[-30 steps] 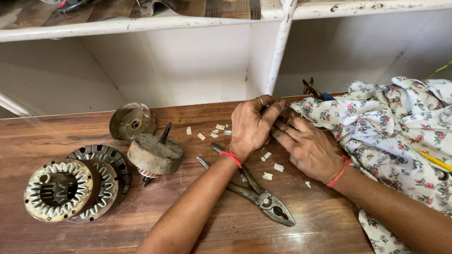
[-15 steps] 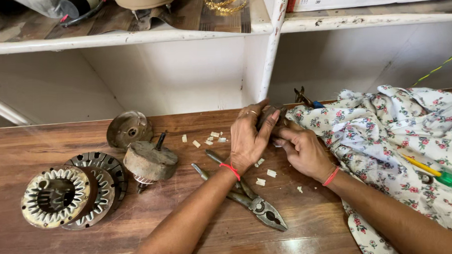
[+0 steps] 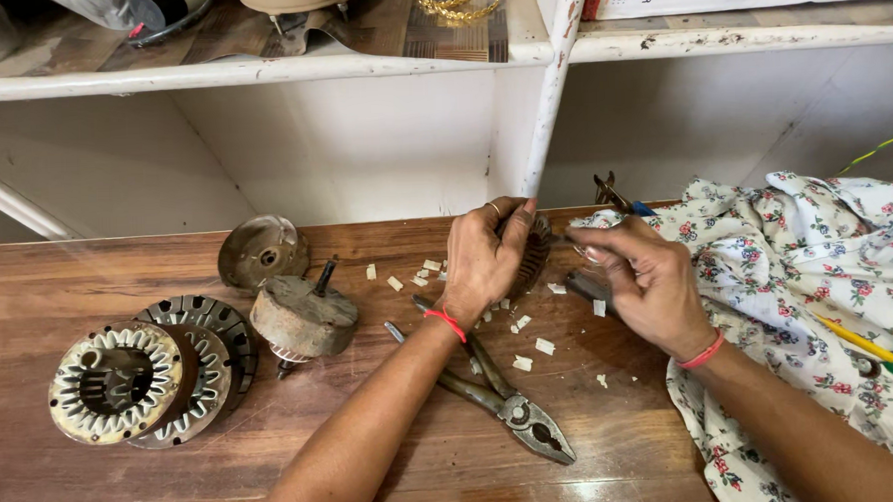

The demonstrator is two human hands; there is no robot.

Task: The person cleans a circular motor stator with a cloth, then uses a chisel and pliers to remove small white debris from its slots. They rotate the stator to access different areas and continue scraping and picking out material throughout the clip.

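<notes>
Both hands have come up a little from the tabletop since the earlier picture, and the part between them now stands more upright.

Head view: the left hand (image 3: 481, 260) is clenched around a round ribbed motor core (image 3: 538, 253), which stands on its edge just over the wooden workbench (image 3: 91, 283), probably so that its slots face the other hand. The right hand (image 3: 646, 284) is pinched at the core's side with thumb and forefinger; what it pinches is too small to tell. Small white insulation scraps (image 3: 522, 362) lie scattered under the hands. Combination pliers (image 3: 511, 407) rest beside the left forearm, within easy reach. Further left stand a rotor with shaft (image 3: 302, 317), a round end cover (image 3: 262, 252) and two stacked stators (image 3: 134, 381). A floral cloth (image 3: 793, 269) lies under the right forearm, with a screwdriver (image 3: 871, 350) on it.
</notes>
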